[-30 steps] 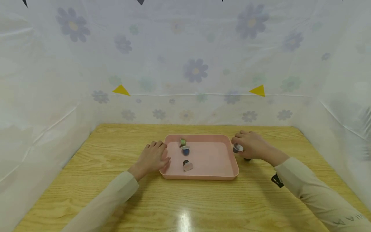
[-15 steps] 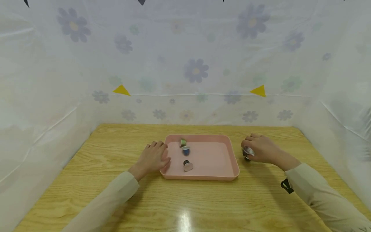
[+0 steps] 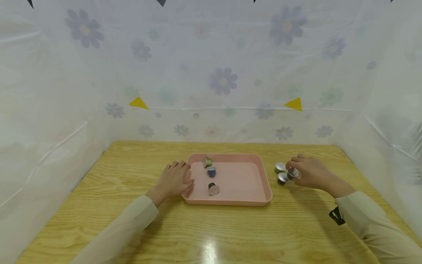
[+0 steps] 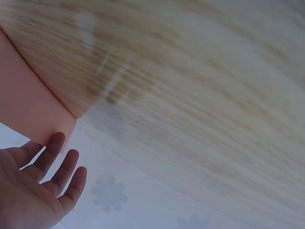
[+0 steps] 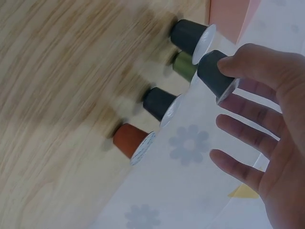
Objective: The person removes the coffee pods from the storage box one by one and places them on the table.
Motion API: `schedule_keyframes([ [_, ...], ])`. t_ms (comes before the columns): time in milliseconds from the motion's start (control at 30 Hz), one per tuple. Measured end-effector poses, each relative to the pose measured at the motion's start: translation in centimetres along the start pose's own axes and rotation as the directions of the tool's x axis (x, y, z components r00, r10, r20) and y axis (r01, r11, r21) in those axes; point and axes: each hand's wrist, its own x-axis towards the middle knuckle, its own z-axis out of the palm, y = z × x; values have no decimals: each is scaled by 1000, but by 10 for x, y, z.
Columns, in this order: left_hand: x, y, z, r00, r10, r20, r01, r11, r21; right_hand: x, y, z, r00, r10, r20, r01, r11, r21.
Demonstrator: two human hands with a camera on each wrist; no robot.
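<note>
My right hand [image 3: 313, 172] is just right of the tray, pinching a dark coffee capsule [image 5: 217, 74] between thumb and forefinger, its silver lid facing up in the head view. The other fingers spread loosely. Beside it on the table stand a green capsule [image 3: 280, 167] and a dark capsule [image 3: 282, 178], lids up. The right wrist view also has another dark capsule [image 5: 159, 103] and an orange-brown capsule [image 5: 131, 141], which the hand hides from the head view. My left hand [image 3: 171, 180] rests at the left rim of the pink tray [image 3: 240, 201], fingers loosely bent.
Inside the tray lie a green capsule [image 3: 207, 162], a blue capsule [image 3: 211, 171] and a dark capsule with a pink lid [image 3: 213, 189]. The wooden table [image 3: 148, 227] is bounded by flowered white curtains [image 3: 211, 124] at the back and sides.
My right hand has moved right, away from the tray's right edge, with the dark capsule in its pinch. Two standing capsules have come into fuller view. The left hand stays put.
</note>
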Motion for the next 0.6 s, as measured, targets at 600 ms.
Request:
schedule_keyframes([
  [600,-1,1,0,1000,10,-16,-10,1000,-11,-17,12,9,997,55,57,-55,998,1],
])
